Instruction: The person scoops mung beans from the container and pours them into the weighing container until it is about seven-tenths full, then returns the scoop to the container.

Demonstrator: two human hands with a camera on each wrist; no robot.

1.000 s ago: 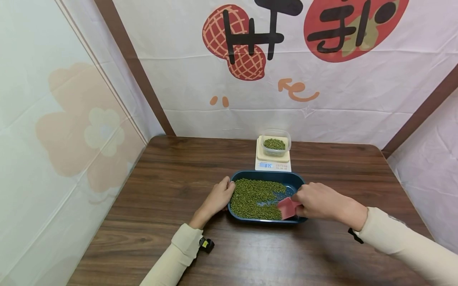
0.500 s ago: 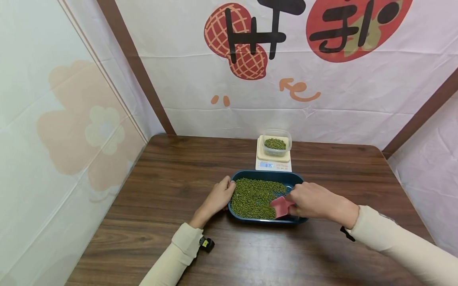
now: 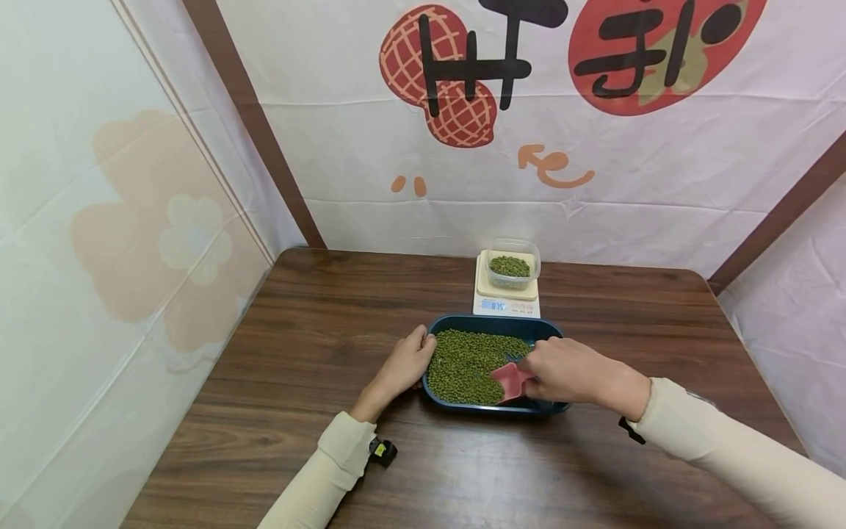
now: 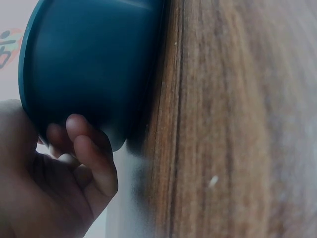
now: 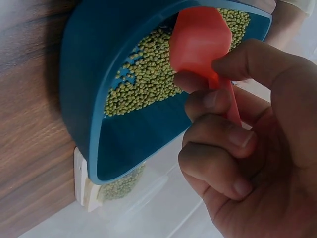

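Note:
A dark blue tray (image 3: 492, 322) holds a layer of green mung beans (image 3: 463, 360). My left hand (image 3: 406, 361) grips the tray's left end, thumb at the rim; in the left wrist view its fingers (image 4: 94, 158) curl against the outer wall. My right hand (image 3: 562, 371) holds a pink scoop (image 3: 510, 382) by its handle over the tray's right half. The scoop's front edge is in among the beans. In the right wrist view the thumb and curled fingers wrap the handle, and the red-looking scoop (image 5: 200, 39) shows its underside.
Behind the tray stands a white kitchen scale (image 3: 485, 297) with a lit display. On it sits a clear plastic container (image 3: 534, 266) with some mung beans inside. A printed cloth (image 3: 344, 147) hangs at the back edge of the wooden table (image 3: 317, 323).
The right hand and the scoop have moved left through the tray, deeper into the beans. The left hand keeps its grip on the tray's end.

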